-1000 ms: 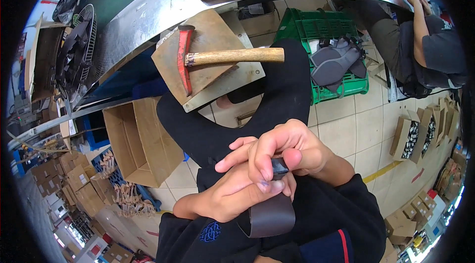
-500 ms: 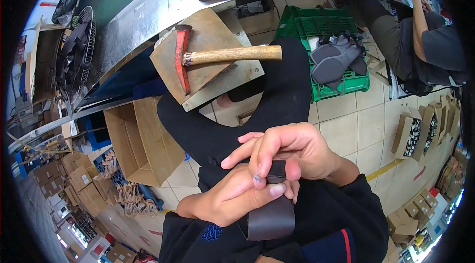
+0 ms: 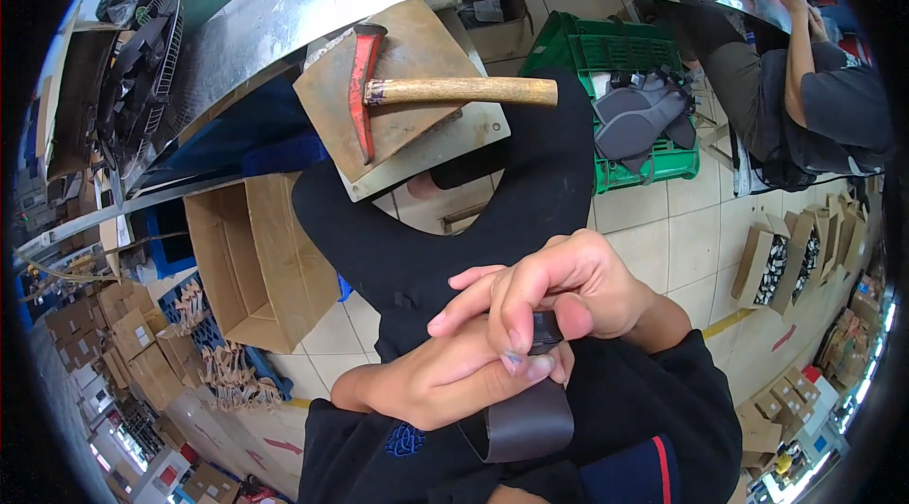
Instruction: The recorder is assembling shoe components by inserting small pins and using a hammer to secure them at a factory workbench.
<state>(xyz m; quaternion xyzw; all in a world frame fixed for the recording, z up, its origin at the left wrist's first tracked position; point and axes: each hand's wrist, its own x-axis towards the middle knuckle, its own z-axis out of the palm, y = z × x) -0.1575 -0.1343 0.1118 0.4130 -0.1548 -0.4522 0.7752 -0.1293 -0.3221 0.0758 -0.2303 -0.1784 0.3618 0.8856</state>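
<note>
Both hands, left hand [image 3: 445, 381] and right hand [image 3: 559, 291], pinch a dark leather strip [image 3: 525, 414], fingers closed on it; hammer [image 3: 426, 92] lies unused.

Both hands clasped together, right hand [image 3: 559, 291] over left hand [image 3: 445, 381]

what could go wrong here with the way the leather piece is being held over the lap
1. The dark leather piece is pinched only at its top between the left hand and right hand; its lower end hangs free, so it might slip down onto the lap.
2. The hammer lies on a tilted wooden board across the knees; a leg shift could possibly tip it to the tiled floor.
</note>
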